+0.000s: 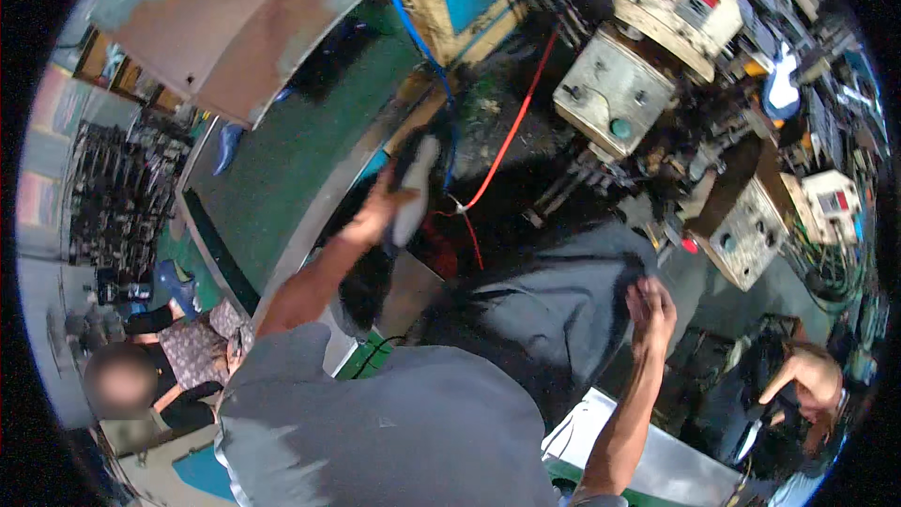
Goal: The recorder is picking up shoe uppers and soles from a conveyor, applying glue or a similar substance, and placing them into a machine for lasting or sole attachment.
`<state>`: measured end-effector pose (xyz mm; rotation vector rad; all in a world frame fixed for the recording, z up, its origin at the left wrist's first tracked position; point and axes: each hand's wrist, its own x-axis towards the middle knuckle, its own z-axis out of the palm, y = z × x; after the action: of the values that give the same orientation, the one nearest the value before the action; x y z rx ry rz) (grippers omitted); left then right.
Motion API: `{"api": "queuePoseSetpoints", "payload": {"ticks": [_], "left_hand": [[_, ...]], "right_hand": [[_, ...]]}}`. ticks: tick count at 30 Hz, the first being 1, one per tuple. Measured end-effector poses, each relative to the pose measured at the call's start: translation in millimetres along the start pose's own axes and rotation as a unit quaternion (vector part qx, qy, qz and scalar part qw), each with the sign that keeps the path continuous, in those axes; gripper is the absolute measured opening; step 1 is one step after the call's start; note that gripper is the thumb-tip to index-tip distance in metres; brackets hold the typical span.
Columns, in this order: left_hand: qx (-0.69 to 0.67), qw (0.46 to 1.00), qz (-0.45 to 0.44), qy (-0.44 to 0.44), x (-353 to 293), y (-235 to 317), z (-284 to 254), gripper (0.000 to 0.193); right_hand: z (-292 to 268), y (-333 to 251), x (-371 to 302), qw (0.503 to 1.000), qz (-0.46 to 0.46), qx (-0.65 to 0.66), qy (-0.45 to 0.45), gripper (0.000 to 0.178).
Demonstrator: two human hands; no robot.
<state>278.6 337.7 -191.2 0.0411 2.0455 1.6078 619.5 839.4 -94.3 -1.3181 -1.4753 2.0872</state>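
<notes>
At centre-left, my left hand (375, 211) is closed around a long pale-grey piece with a dark edge, which looks like a shoe (413, 192). Its thumb lies across the pale face, and the fingers are partly hidden behind it. My right hand (651, 317) is beside my right knee, fingers loosely bent and slightly apart, with nothing visible in them. Dark trousers (554, 305) cover my bent leg between the two hands. A grey shirt covers my body at the lower edge.
Worn metal machine boxes (615, 89) with knobs stand ahead right. A red hose (516, 131) and blue hose (404, 14) run down beyond my left hand. A large rusty panel (216, 28) hangs upper left. Other people sit at left (197, 352) and lower right (812, 380).
</notes>
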Motion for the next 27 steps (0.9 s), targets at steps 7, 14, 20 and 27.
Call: {"api": "queuePoseSetpoints", "payload": {"ticks": [7,14,20,27], "left_hand": [[0.693,0.682,-0.01,0.234,-2,-23,-252,0.053],[0.528,0.839,0.131,-0.001,182,-25,-78,0.041],[0.129,0.898,0.248,-0.341,89,62,408,0.036],[0.176,0.783,0.327,-0.499,-104,55,542,0.026]], "right_hand": [[-133,103,-57,0.985,0.042,0.058,0.158,0.04],[-141,163,-123,0.963,0.004,0.058,0.263,0.041],[-245,255,-285,0.796,0.06,-0.28,0.533,0.03],[-304,358,-488,0.651,0.315,-0.497,0.48,0.092]]}}
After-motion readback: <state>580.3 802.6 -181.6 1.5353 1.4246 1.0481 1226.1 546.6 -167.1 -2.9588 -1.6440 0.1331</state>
